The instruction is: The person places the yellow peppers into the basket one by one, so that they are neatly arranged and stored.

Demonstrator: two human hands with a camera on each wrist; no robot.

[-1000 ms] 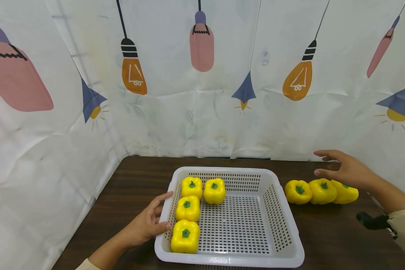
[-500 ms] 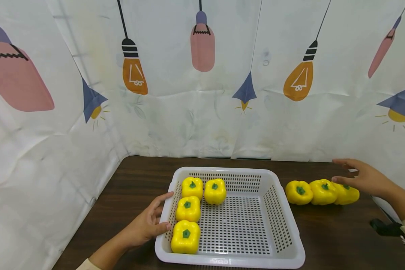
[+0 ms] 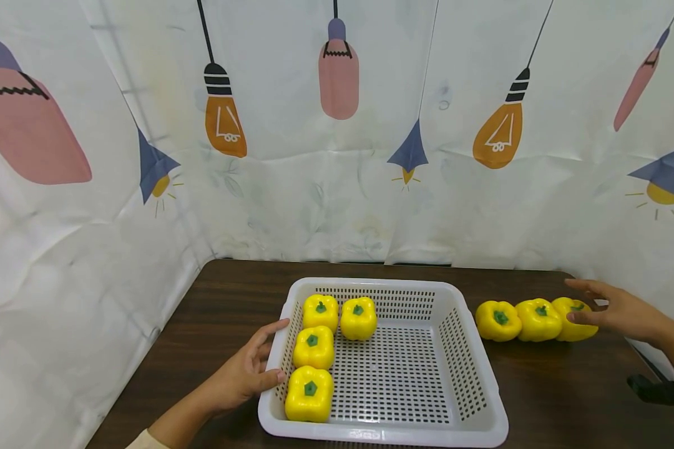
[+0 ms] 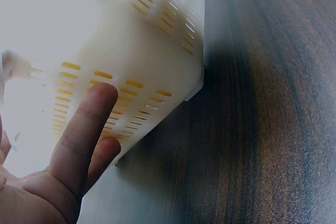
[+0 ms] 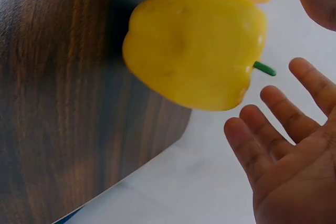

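Observation:
My left hand [image 3: 244,371] rests against the left side of a white perforated basket [image 3: 384,430], thumb and index finger at its rim. In the left wrist view, fairly straight fingers [image 4: 86,129] touch the outer wall. Several yellow bell peppers with green stems lie in the basket; one [image 3: 309,394] is nearest the front left corner. My right hand [image 3: 623,312] hovers by the rightmost pepper [image 3: 573,324] of a row outside the basket. The right wrist view shows its spread fingers apart from that yellow bell pepper [image 5: 194,51], near the green stem.
Two more yellow peppers, one on the left [image 3: 498,321] and one in the middle [image 3: 538,320], complete the row right of the basket. Everything stands on a dark wood table [image 3: 202,318]. Behind it hangs a white sheet [image 3: 292,206] printed with lamps.
My right hand has moved right and down, from above the row to beside the rightmost pepper. My left hand and the basket have stayed in place.

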